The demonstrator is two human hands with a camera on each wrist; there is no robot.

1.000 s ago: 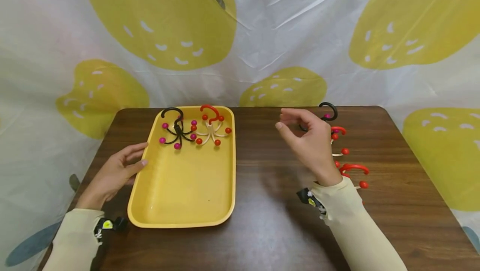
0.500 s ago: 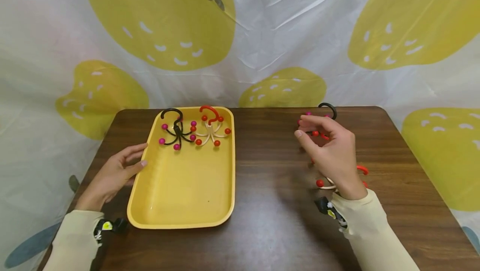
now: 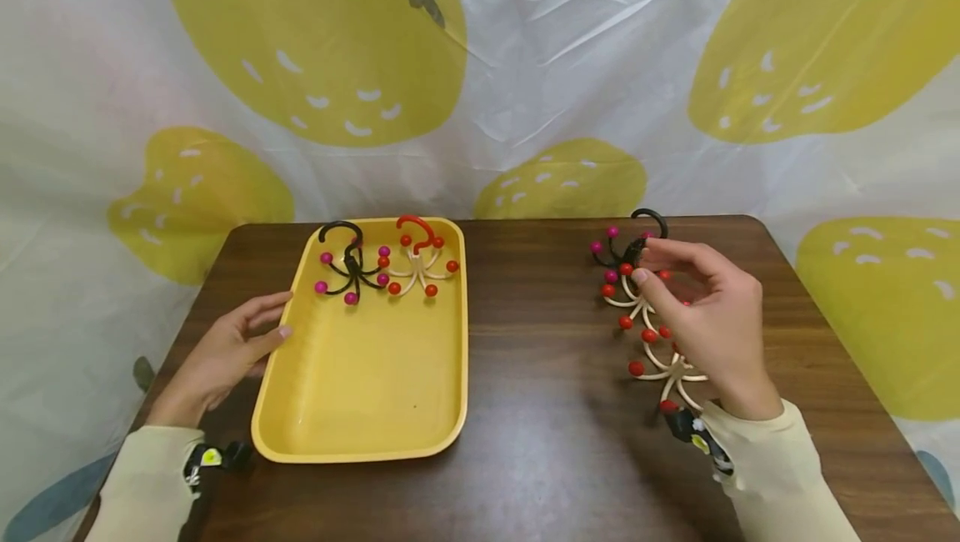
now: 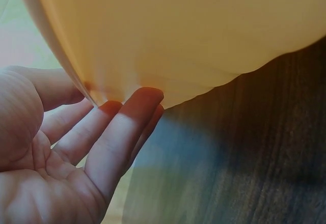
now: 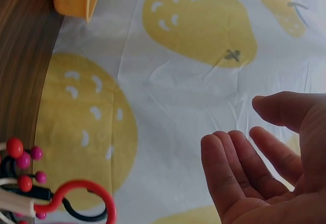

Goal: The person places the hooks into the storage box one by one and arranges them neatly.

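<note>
My left hand (image 3: 217, 354) rests at the left side of a yellow tray (image 3: 466, 342), thumb at the rim and fingers against the outer wall. Inside, at the far end, lie a black claw-shaped massager (image 3: 351, 265) with magenta balls and a cream one (image 3: 417, 265) with red balls and a red hooked handle. My right hand (image 3: 716, 317) hovers over a column of similar massagers, its thumb and fingers apart with nothing between them. A black massager (image 3: 651, 215) is farthest, then a cream massager (image 3: 639, 302) and a nearer cream massager (image 3: 677, 370), partly hidden by the hand.
A brown wooden table (image 3: 540, 442) carries everything. Behind it hangs a white cloth (image 3: 525, 83) printed with yellow fruit. In the right wrist view, a red hooked handle (image 5: 111, 203) sticks up at lower left, and the tray's corner (image 5: 71, 0) shows at the top.
My right hand has moved right and slightly nearer, uncovering more of the black and cream massagers. The left hand and the tray have stayed in place.
</note>
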